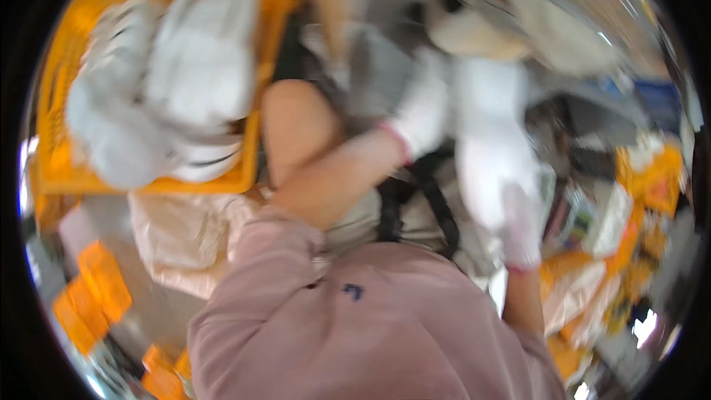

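My left hand (426,111), in a white glove with a pink cuff, reaches forward beside a long white sock-shaped piece of fabric (489,126). Motion smears its fingers, so whether they grip the fabric cannot be seen. At the lower end of that fabric is my right hand (522,226), gloved the same way and closed on it. The fabric stretches away from me, its far end close to a pale cream rounded thing (481,33) too blurred to name. A grey blurred shape (378,70) lies just left of my left hand.
At the left stands a yellow plastic basket (255,89) with bundles of white fabric (200,55), some dark-striped. Beneath it is a pale sack (181,237). Orange packets (104,281) lie lower left. More orange and clear packaging (652,170) crowds the right, with plastic wrap (592,0) far right.
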